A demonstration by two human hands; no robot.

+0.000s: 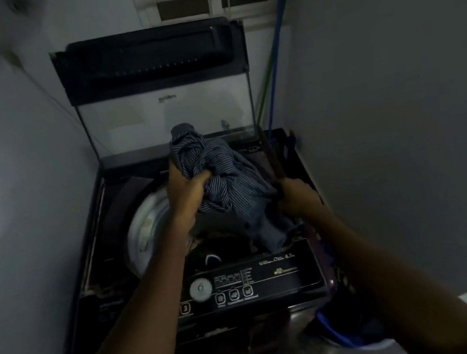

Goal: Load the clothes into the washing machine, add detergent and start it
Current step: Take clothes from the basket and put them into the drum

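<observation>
Loading: a striped shirt (222, 175) is bunched over the open drum (148, 229) of the washing machine (274, 275), not yet dropped in.
Left hand (188, 191): fingers closed tight on the shirt's upper folds.
Right hand (296, 194): at the shirt's right edge; whether it pinches cloth I cannot tell.
Drum: dark clothes (211, 255) already lie low inside.
Lid (148, 57): raised upright at the back.
Control panel (245, 284): shows digits, so it seems powered; no cycle evidently running.
Left to do: likely finish loading, add detergent (none in view), shut the lid, start.
</observation>
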